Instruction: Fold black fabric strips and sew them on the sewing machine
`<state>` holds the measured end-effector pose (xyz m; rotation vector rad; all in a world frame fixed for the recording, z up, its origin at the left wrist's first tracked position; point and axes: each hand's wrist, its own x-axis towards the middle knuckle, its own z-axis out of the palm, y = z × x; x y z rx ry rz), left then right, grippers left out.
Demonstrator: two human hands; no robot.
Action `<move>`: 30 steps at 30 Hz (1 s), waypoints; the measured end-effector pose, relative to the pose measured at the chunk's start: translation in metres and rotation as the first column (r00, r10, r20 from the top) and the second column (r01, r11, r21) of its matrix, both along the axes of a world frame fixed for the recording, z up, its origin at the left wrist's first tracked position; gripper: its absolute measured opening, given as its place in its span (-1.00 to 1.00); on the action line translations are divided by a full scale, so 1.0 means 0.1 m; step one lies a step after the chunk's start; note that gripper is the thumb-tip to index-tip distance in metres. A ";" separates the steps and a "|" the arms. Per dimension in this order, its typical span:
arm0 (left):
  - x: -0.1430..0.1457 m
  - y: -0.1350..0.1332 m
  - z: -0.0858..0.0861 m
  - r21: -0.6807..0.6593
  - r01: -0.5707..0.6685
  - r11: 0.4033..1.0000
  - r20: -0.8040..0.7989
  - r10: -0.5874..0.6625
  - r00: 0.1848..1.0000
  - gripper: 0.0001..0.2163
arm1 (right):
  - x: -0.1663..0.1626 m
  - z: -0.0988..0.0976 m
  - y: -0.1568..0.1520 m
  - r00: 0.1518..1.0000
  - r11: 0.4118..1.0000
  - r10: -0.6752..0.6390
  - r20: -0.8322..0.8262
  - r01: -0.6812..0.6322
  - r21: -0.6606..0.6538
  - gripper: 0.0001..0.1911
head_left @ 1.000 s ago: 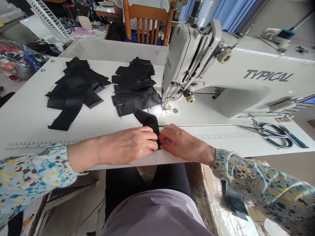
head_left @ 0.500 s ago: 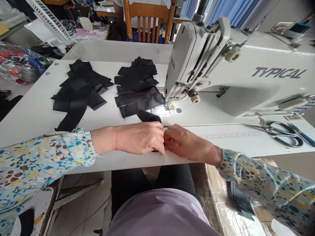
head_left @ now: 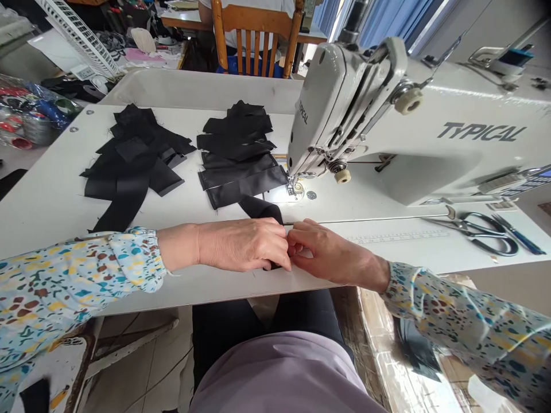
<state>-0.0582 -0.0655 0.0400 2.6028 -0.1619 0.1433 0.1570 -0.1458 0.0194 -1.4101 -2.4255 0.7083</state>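
Note:
Near the table's front edge, my left hand (head_left: 247,245) and my right hand (head_left: 321,250) meet with fingertips bent together. Between and under them is a strip of black fabric (head_left: 260,207); its upper end shows beyond my left hand, and a little dark cloth shows below. Both hands pinch it, though the fingers hide most of the grip. Just behind lies a row of overlapping black fabric pieces (head_left: 239,160), reaching the presser foot (head_left: 295,186) of the sewing machine (head_left: 340,115). Farther left is a loose pile of black strips (head_left: 133,160).
Scissors (head_left: 477,229) and a blue-handled tool (head_left: 520,235) lie at the right on the white table (head_left: 189,287). A ruler scale (head_left: 396,237) runs along the front. Bagged thread spools (head_left: 37,115) stand at far left. Beyond the table, a person sits on a wooden chair (head_left: 258,23).
The camera view has shifted slightly. My hands stay together at the black fabric strip, with only a small movement of the fingers.

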 end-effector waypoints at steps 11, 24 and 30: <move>-0.05 0.02 -0.06 0.157 0.044 0.987 0.109 -0.062 0.992 -0.65 | -0.04 0.04 -0.01 0.998 0.998 -0.059 -0.038 0.060 0.017 -0.78; 0.11 -0.08 -0.43 0.262 -0.647 0.716 0.465 0.494 0.735 -0.79 | 0.34 0.12 -0.16 0.976 0.964 -0.142 -0.165 0.174 0.201 -0.69; 0.34 -0.05 -0.40 0.251 -0.688 0.681 0.442 0.551 0.708 -0.79 | 0.37 0.03 0.10 0.996 0.949 -0.089 -0.032 0.094 0.302 -0.62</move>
